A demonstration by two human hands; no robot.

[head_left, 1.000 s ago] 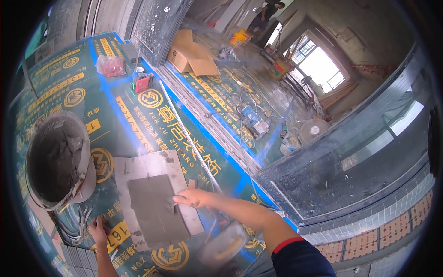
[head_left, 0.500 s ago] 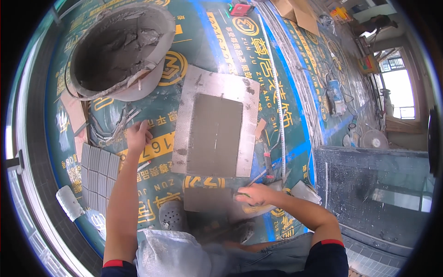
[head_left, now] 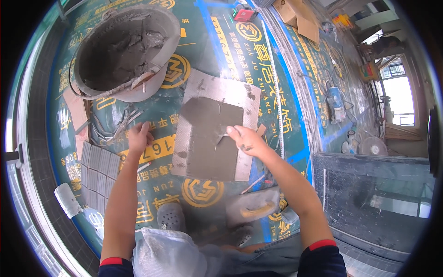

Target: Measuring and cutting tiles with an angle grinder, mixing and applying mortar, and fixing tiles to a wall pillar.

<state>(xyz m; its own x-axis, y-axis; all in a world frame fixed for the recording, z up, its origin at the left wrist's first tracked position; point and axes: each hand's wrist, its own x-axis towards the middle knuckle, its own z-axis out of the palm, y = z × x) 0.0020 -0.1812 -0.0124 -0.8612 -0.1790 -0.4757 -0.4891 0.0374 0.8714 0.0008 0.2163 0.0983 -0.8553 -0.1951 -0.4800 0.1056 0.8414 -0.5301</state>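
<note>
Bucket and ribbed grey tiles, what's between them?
The head view shows thin grey strips and flat brownish pieces lying between the bucket and the tiles.

Open cardboard box [head_left: 300, 19], red device [head_left: 244, 14] on green floor covering [head_left: 200, 51], blue-and-white machine [head_left: 336, 102], round grey disc [head_left: 372, 147], bright window [head_left: 398, 96]

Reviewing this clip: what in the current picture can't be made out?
All in the head view:
Grip of the tool: mostly covered by the right hand.
Its working end's outline: blends into the grey mortar.
Bottom of the bucket: hidden by its contents.
Top of the cardboard box: cut off by the upper edge.
</note>
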